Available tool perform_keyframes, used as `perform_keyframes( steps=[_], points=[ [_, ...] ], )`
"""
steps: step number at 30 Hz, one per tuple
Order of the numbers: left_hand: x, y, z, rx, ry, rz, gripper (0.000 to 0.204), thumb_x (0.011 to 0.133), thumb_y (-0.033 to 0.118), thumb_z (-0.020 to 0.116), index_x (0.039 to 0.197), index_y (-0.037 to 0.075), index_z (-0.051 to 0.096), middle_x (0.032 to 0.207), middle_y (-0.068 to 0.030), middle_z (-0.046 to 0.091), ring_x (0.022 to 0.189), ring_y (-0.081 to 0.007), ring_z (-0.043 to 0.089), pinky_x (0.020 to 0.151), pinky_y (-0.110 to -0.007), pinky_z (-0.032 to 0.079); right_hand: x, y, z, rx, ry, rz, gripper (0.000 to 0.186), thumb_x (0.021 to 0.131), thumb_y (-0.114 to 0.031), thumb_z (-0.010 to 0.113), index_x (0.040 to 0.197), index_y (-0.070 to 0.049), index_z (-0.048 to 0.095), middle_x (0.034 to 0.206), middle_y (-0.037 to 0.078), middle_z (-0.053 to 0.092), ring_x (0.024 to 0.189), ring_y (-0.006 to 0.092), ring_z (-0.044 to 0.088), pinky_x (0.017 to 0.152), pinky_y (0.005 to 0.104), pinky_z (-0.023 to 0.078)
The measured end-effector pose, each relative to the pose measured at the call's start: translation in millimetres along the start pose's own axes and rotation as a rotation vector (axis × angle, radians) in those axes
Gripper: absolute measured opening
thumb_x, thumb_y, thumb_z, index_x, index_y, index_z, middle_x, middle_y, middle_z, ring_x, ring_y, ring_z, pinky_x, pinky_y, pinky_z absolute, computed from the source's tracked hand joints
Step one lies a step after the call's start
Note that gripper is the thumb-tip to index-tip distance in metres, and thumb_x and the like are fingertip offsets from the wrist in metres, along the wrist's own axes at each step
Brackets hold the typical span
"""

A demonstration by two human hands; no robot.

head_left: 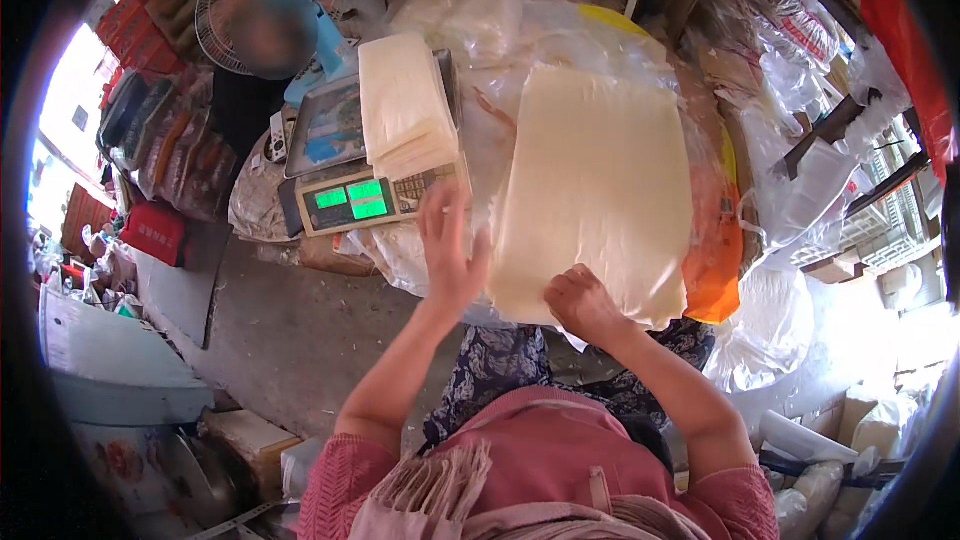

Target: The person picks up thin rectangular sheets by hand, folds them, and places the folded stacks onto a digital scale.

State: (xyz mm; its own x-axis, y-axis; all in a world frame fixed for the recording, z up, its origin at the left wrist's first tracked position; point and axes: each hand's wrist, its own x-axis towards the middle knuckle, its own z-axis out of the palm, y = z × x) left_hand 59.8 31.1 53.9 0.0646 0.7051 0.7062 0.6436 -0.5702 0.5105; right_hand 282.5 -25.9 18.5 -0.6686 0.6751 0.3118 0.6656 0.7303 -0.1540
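Wide pile of thin, pale sheets (600,180) lies flat on the plastic-covered table (570,35), before the person and a little right. Smaller pale stack (405,90) rests on the scale (408,190), left of the pile — green display (368,199) lit.

Left hand (455,262) between scale and pile: grip wide, fingers spread, nothing visible in it; contact with the scale's edge can't be told. Right hand (585,307) at the pile's near edge, fingers curled narrow; can't tell whether a sheet is pinched.

Progress, by judgement: smaller stack already placed for weighing; wide pile looks unfinished — spread out, neither folded nor bagged. Plastic-wrapped pale bundles (483,16) at the far side may be finished ones.
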Motion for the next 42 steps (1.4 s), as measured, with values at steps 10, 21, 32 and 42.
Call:
perform_keyframes(
  steps=[10, 21, 32, 42],
  points=[
    [-53, 26, 54, -0.315, -0.677, -0.073, 0.025, 0.076, 0.011, 0.062, 0.099, 0.0, 0.062, 0.094, -0.0224, 0.063, 0.091, -0.0419, 0.06, 0.078, -0.043, 0.049, -26, 7, -5, 0.472, 0.22, 0.583, 0.031, 0.083, -0.017, 0.069, 0.111, -0.004, 0.064, 0.11, 0.011, 0.066, 0.102, 0.0256, 0.062, 0.086, 0.0375, 0.047],
    [-56, 34, 34, -0.657, -0.619, -0.884, 0.026, 0.087, 0.023, 0.065, 0.09, -0.003, 0.062, 0.074, -0.0104, 0.067, 0.057, -0.0118, 0.061, 0.053, -0.026, 0.048, -14, 18, -13, 0.69, 0.19, 0.822, 0.021, 0.079, -0.022, 0.073, 0.095, -0.008, 0.073, 0.085, 0.009, 0.07, 0.076, 0.0207, 0.065, 0.074, 0.0314, 0.051],
    [-51, 62, 10, 0.202, -0.631, -0.144, 0.052, 0.079, 0.016, 0.065, 0.125, 0.003, 0.047, 0.119, -0.0211, 0.051, 0.109, -0.037, 0.052, 0.083, -0.047, 0.045, -28, 116, -67, 0.749, 0.829, 1.058, 0.02, 0.087, -0.021, 0.062, 0.087, -0.001, 0.065, 0.074, 0.006, 0.065, 0.069, 0.0115, 0.058, 0.067, 0.0271, 0.048],
    [-107, 63, 95, 0.284, -0.756, 0.413, 0.069, 0.076, 0.038, 0.069, 0.137, 0.017, 0.042, 0.145, -0.0141, 0.03, 0.132, -0.0444, 0.027, 0.101, -0.062, 0.03, 60, 118, -208, 0.214, 0.763, 0.66, 0.015, 0.088, -0.019, 0.058, 0.095, -0.008, 0.065, 0.082, 0.012, 0.067, 0.068, 0.0226, 0.064, 0.061, 0.0325, 0.05]
  ],
)
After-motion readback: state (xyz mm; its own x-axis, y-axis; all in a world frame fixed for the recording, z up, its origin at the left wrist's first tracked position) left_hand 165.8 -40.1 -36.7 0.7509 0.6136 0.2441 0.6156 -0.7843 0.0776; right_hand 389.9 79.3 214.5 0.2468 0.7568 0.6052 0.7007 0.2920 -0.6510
